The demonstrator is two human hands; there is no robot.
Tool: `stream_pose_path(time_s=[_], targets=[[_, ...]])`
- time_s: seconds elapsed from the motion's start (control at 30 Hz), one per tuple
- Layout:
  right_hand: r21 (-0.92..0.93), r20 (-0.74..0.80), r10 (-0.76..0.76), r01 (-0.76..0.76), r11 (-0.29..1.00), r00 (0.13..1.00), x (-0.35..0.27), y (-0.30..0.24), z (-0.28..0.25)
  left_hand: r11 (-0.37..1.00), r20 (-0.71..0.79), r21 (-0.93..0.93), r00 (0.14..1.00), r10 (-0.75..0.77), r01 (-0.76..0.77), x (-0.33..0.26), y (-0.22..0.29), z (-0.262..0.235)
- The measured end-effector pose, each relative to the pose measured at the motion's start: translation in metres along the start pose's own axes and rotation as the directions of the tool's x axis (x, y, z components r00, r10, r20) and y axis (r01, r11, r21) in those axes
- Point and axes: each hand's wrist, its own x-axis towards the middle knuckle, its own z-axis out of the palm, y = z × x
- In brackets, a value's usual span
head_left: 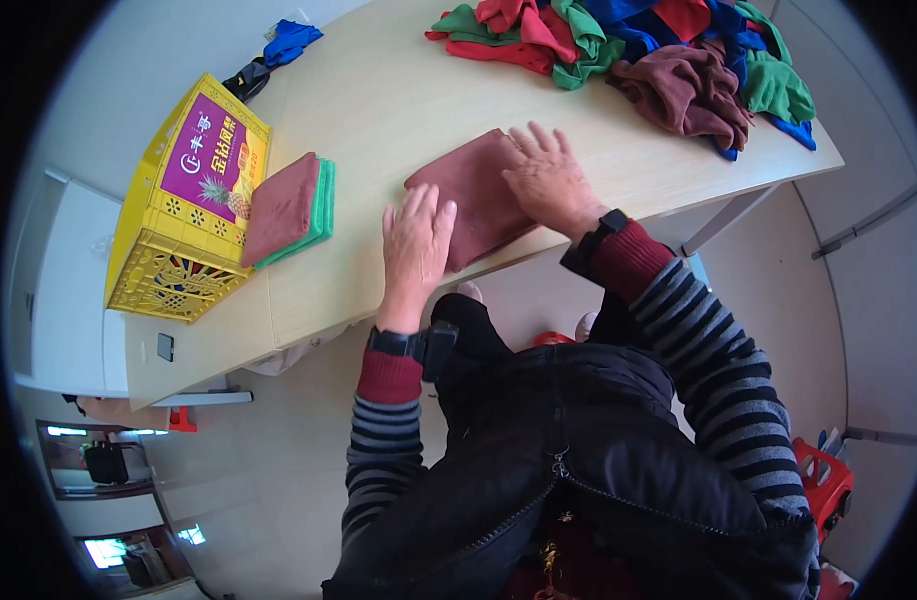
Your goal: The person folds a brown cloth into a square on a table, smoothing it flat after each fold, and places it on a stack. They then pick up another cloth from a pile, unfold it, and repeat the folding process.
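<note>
A folded brown cloth (476, 205) lies flat near the front edge of the table, between my two hands. My left hand (417, 240) is at its left edge, fingers stretched and pointing away from me. Across the cloth's right part reaches my right hand (554, 175), palm down with its fingers spread. Neither hand grips anything. To the left sits a small stack of folded cloths, a brown cloth (282, 208) on top and green cloths (324, 205) beneath it.
A yellow plastic crate (149, 240) with a purple panel stands at the table's left. Loose red, green, blue and brown cloths (679, 85) are heaped at the far right. A blue cloth (292, 43) lies behind the crate. A small dark flat object (166, 347) rests near the left corner.
</note>
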Motion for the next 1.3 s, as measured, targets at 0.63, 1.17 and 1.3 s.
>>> stream_pose_path(time_s=[0.63,1.17,1.3], targets=[[0.358,-0.136,-0.092,0.135,0.924,0.986,-0.035,-0.031,-0.003,0.971,-0.315,0.214,0.948,-0.036,0.108,0.036,-0.030,0.027],[0.255,-0.178,-0.111,0.155,0.955,0.978,0.009,-0.032,0.029,0.987,-0.465,0.155,0.885,0.031,0.047,0.018,0.021,0.014],[0.257,-0.118,-0.088,0.116,0.959,0.989,0.008,-0.033,0.040,0.977,-0.404,0.037,0.891,0.205,-0.208,0.053,0.021,0.043]])
